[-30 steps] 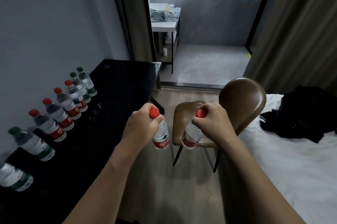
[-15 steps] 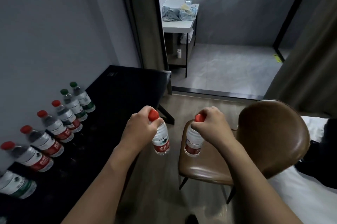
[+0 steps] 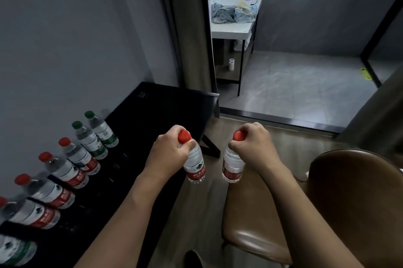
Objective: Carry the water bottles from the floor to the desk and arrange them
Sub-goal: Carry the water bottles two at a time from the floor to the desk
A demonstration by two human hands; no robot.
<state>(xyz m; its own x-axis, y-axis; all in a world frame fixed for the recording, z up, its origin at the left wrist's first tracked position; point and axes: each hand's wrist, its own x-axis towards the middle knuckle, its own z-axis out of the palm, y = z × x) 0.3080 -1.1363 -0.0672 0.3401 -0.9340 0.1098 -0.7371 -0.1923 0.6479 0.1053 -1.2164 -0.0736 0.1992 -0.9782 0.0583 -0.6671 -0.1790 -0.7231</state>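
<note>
My left hand (image 3: 169,151) grips a red-capped water bottle (image 3: 195,168) by its neck, hanging upright near the right edge of the black desk (image 3: 157,113). My right hand (image 3: 254,145) holds a second red-capped bottle (image 3: 232,168) the same way, above the wooden floor beside the chair. Along the wall side of the desk stands a row of several bottles (image 3: 72,163); the far two carry green caps and green labels, the nearer ones red caps and red labels. One more green-labelled bottle (image 3: 15,250) is cut off at the bottom left.
A brown leather chair (image 3: 340,202) stands close on the right, its seat just under my right forearm. Beyond the desk's far end hangs a curtain (image 3: 185,28) beside a doorway to a tiled balcony with a white table (image 3: 233,28) holding cloths.
The view has swung left and forward: the desk and bottle row sit closer, the chair has slid to the lower right, the bed has left the frame. Both hands still hold their bottles.
</note>
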